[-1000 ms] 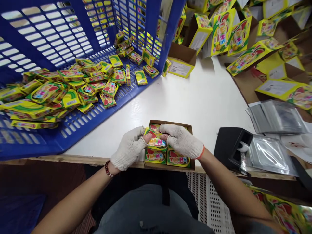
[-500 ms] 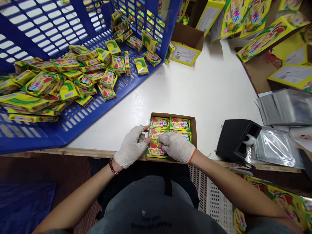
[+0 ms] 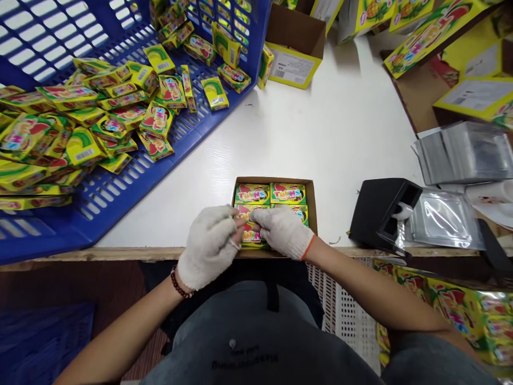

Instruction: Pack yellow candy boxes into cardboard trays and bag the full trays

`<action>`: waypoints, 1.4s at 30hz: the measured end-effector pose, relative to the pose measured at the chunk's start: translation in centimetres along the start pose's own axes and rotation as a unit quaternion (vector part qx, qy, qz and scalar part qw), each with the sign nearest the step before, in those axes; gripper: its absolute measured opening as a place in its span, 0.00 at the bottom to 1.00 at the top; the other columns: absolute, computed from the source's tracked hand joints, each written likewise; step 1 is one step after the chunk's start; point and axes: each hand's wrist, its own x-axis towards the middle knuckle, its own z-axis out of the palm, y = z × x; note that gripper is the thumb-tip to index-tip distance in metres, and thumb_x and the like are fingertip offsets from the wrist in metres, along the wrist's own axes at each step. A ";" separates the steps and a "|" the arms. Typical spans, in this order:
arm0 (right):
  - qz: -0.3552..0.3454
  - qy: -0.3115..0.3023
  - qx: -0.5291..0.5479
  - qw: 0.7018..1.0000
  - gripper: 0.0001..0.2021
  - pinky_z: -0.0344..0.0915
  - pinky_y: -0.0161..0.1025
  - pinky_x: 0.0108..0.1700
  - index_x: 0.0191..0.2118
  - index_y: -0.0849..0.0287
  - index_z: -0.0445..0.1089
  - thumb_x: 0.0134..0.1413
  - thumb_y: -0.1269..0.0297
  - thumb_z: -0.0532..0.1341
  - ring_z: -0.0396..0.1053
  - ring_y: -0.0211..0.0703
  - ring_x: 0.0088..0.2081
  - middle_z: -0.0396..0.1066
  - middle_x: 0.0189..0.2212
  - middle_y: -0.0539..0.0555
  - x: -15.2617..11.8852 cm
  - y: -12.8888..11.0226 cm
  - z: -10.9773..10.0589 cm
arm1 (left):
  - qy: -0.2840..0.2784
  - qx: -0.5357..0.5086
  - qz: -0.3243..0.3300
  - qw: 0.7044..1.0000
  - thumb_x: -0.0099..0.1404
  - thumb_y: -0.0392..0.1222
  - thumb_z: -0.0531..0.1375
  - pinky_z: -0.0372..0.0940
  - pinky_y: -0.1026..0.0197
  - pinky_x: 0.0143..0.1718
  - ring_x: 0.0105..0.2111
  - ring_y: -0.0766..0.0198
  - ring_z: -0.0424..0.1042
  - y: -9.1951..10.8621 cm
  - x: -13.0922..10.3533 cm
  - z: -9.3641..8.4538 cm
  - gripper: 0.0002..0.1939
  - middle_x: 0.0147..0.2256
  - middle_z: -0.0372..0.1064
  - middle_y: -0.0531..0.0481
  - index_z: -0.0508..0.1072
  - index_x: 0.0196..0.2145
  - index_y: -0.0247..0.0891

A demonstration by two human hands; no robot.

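A shallow brown carton [image 3: 313, 206] stands at the table's front edge with small yellow-green boxes [image 3: 287, 193] packed face up in two columns. My left hand [image 3: 210, 243], in a white knit glove with bare fingertips, is at the carton's left side; its bent fingers reach over the boxes' left ends, thumb a little apart. Across the lower right boxes lies my gloved right hand [image 3: 282, 231], its fingers stretched left and its thumb lower down, touching the box tops. Neither hand visibly lifts a box. The hands hide the lower boxes in part.
At left, a tilted blue plastic crate [image 3: 132, 200] holds many loose small boxes [image 3: 84, 147]. An open carton [image 3: 294, 61] stands behind. To the right are a black tape dispenser [image 3: 372, 214], clear plastic sleeves [image 3: 444, 222] and stacked plastic pieces [image 3: 465, 152]. Yellow display cartons [image 3: 435, 37] crowd the back right.
The view has shifted, so the table things sit higher and the crate further left. My left hand has turned more over the carton's lower left corner; the right hand stays on the boxes.
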 end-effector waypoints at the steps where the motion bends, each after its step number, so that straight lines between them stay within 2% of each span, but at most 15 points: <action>1: -0.008 0.003 -0.024 1.000 0.09 0.52 0.39 0.35 0.43 0.58 0.72 0.62 0.66 0.56 0.67 0.45 0.36 0.75 0.38 0.57 -0.1 0.1 0.1 | -0.051 0.038 0.051 0.997 0.67 0.39 0.56 0.68 0.52 0.47 0.43 0.58 0.72 0.5 0.4 0.0 0.07 0.41 0.75 0.47 0.75 0.36 0.41; 4: -0.058 0.036 -0.068 0.995 0.10 0.54 0.40 0.37 0.45 0.60 0.73 0.60 0.67 0.57 0.66 0.49 0.40 0.73 0.42 0.61 -0.1 1.2 0.4 | -0.195 0.145 0.138 0.960 0.64 0.37 0.58 0.64 0.48 0.52 0.43 0.54 0.73 1.6 1.6 0.5 0.06 0.37 0.75 0.45 0.76 0.33 0.40; 7: -0.138 0.080 -0.030 0.987 0.11 0.57 0.42 0.41 0.45 0.61 0.72 0.58 0.71 0.56 0.64 0.47 0.40 0.72 0.41 0.60 -0.4 3.2 0.8 | -0.255 0.193 0.150 0.936 0.59 0.38 0.62 0.62 0.47 0.54 0.41 0.52 0.73 1.8 2.8 1.1 0.05 0.37 0.75 0.43 0.76 0.34 0.37; 9: -0.177 0.121 0.029 0.976 0.12 0.59 0.43 0.43 0.44 0.62 0.71 0.57 0.75 0.54 0.63 0.46 0.40 0.70 0.39 0.59 -0.9 4.5 1.1 | -0.291 0.208 0.148 0.922 0.57 0.41 0.64 0.62 0.47 0.53 0.39 0.52 0.74 1.6 3.4 1.2 0.09 0.37 0.75 0.43 0.76 0.36 0.37; 11: -0.185 0.167 0.100 0.963 0.15 0.61 0.43 0.45 0.42 0.62 0.71 0.54 0.79 0.51 0.63 0.45 0.40 0.69 0.38 0.58 -1.6 5.6 1.4 | -0.334 0.233 0.144 0.902 0.56 0.42 0.65 0.61 0.48 0.53 0.35 0.54 0.74 1.3 3.9 1.1 0.10 0.34 0.76 0.44 0.76 0.37 0.37; 14: -0.156 0.226 0.202 0.940 0.16 0.63 0.42 0.44 0.39 0.60 0.69 0.51 0.81 0.50 0.64 0.44 0.41 0.67 0.37 0.56 -2.4 6.4 1.9 | -0.392 0.236 0.152 0.876 0.59 0.41 0.62 0.61 0.49 0.50 0.33 0.56 0.75 1.4 4.5 1.0 0.06 0.31 0.75 0.46 0.75 0.35 0.39; 17: -0.143 0.241 0.213 0.936 0.11 0.62 0.42 0.42 0.36 0.58 0.69 0.54 0.79 0.53 0.63 0.44 0.38 0.66 0.34 0.54 -2.6 6.5 2.3 | -0.387 0.219 0.155 0.882 0.60 0.41 0.61 0.62 0.50 0.48 0.35 0.55 0.75 1.7 4.8 1.2 0.08 0.33 0.76 0.45 0.74 0.39 0.39; 20: -0.153 0.221 0.144 0.952 0.11 0.61 0.43 0.42 0.36 0.59 0.69 0.52 0.79 0.54 0.62 0.45 0.38 0.66 0.34 0.55 -2.1 6.4 2.5 | -0.382 0.214 0.160 0.884 0.60 0.43 0.61 0.64 0.50 0.43 0.35 0.52 0.75 1.9 5.0 1.8 0.16 0.37 0.76 0.42 0.72 0.45 0.37; 24: -0.160 0.177 0.039 0.970 0.09 0.58 0.43 0.41 0.38 0.60 0.71 0.49 0.74 0.58 0.61 0.47 0.39 0.66 0.38 0.57 -2.1 6.3 2.7 | -0.415 0.210 0.143 0.873 0.61 0.43 0.60 0.65 0.51 0.35 0.34 0.50 0.75 1.9 4.9 2.1 0.15 0.38 0.76 0.41 0.71 0.46 0.37; 27: -0.155 0.171 -0.031 0.973 0.13 0.56 0.45 0.42 0.42 0.58 0.73 0.47 0.66 0.64 0.61 0.50 0.41 0.66 0.43 0.60 -2.6 6.0 2.8 | -0.412 0.215 0.143 0.874 0.62 0.40 0.59 0.67 0.51 0.38 0.36 0.50 0.76 1.9 4.8 1.8 0.14 0.39 0.76 0.40 0.71 0.46 0.36; 30: -0.142 0.161 -0.069 0.974 0.19 0.56 0.48 0.46 0.47 0.58 0.73 0.45 0.63 0.66 0.61 0.55 0.46 0.66 0.48 0.62 -2.8 5.5 2.6 | -0.416 0.202 0.160 0.872 0.62 0.39 0.60 0.68 0.50 0.41 0.39 0.49 0.76 2.1 4.9 1.7 0.15 0.42 0.75 0.40 0.71 0.46 0.35; 37: -0.193 0.096 -0.129 0.968 0.21 0.56 0.52 0.52 0.49 0.60 0.73 0.48 0.61 0.68 0.61 0.59 0.51 0.66 0.53 0.64 -1.7 5.8 1.0 | -0.493 0.216 0.091 0.838 0.64 0.38 0.59 0.69 0.52 0.35 0.37 0.49 0.77 2.2 5.8 0.7 0.09 0.39 0.76 0.42 0.72 0.43 0.38; 42: -0.223 0.097 -0.114 0.963 0.21 0.57 0.53 0.52 0.50 0.61 0.73 0.50 0.61 0.67 0.62 0.58 0.51 0.67 0.52 0.65 -2.0 6.6 0.6 | -0.491 0.202 0.061 0.845 0.66 0.42 0.58 0.70 0.51 0.36 0.38 0.49 0.77 1.9 5.9 0.3 0.10 0.39 0.76 0.42 0.73 0.43 0.39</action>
